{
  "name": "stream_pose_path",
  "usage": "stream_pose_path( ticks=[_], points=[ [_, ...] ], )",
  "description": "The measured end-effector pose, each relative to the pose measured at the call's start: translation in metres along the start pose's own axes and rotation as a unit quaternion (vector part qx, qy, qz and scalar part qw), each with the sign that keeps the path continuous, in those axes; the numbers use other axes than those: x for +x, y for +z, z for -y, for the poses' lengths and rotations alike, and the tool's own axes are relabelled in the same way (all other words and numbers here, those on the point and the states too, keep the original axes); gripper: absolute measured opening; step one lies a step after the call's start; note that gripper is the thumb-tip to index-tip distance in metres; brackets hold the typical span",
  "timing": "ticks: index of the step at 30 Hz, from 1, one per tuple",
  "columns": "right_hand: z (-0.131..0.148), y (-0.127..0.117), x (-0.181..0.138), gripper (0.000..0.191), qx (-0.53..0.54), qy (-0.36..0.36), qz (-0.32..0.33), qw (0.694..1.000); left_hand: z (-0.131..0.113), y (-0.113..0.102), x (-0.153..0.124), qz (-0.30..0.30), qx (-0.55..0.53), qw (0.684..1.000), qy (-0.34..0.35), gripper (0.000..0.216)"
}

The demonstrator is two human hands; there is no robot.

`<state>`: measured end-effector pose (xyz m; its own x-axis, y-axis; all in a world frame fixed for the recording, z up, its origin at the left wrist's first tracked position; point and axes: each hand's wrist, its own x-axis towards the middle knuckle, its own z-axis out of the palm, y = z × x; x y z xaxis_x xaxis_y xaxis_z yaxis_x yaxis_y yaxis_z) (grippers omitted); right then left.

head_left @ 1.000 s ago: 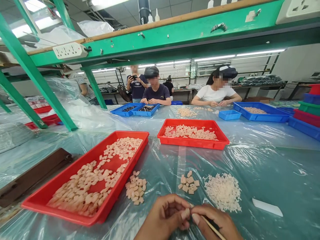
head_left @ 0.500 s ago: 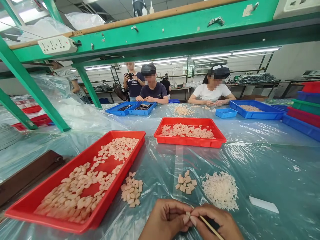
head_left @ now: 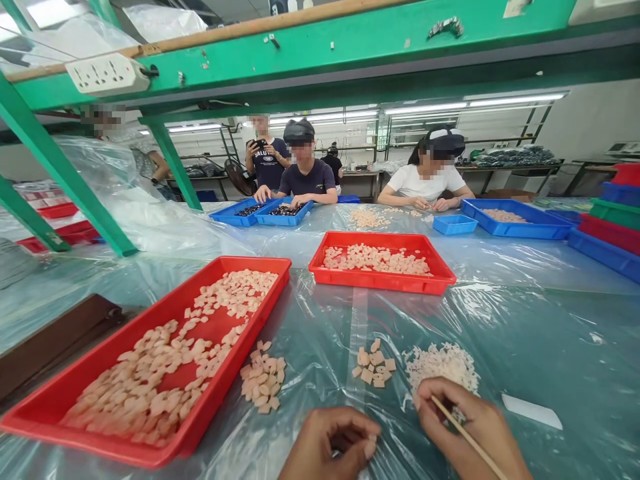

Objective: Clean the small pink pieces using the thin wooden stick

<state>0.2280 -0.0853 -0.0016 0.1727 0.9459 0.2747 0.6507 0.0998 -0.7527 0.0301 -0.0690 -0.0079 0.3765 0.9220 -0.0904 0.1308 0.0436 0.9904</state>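
My left hand point(head_left: 333, 445) sits at the bottom edge, fingers curled around a small pale piece I can barely see. My right hand point(head_left: 470, 427) grips a thin wooden stick point(head_left: 467, 437) and rests on the near edge of a heap of tiny white bits point(head_left: 443, 363). Between the hands and slightly beyond lie a small cluster of beige square pieces point(head_left: 373, 367) and, further left, another pile of pinkish pieces point(head_left: 263, 383). A long red tray point(head_left: 240, 363) full of the same pinkish pieces lies at my left.
A second red tray point(head_left: 383, 281) with pieces sits mid-table. Blue trays point(head_left: 520, 230) and stacked bins point(head_left: 613, 227) stand at the far right. A flat white scrap point(head_left: 533, 411) lies right of my hand. Several people sit opposite. Green frame legs point(head_left: 65, 173) rise at left.
My hands were pressed together at the fingertips; now they have parted. The right hand with the stick has moved right and forward onto the white heap, while the left stays low.
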Motion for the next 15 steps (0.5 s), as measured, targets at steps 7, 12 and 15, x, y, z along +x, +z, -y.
stream_pose_path(
  ticks=[7, 12, 15],
  points=[
    [-0.007, -0.016, 0.013, 0.017, -0.01, -0.031, -0.065, 0.997, -0.006, 0.005, -0.002, 0.063, 0.263, 0.958, 0.092, 0.022],
    [0.005, -0.004, 0.0, 0.03, 0.126, -0.004, 0.044, 0.991, -0.004, 0.007, 0.0, 0.092, 0.337, 0.924, 0.153, 0.013],
    [0.008, 0.008, -0.012, 0.04, 0.125, -0.032, 0.1, 0.987, -0.005, 0.008, 0.001, 0.083, 0.353, 0.921, 0.142, 0.013]
  ],
)
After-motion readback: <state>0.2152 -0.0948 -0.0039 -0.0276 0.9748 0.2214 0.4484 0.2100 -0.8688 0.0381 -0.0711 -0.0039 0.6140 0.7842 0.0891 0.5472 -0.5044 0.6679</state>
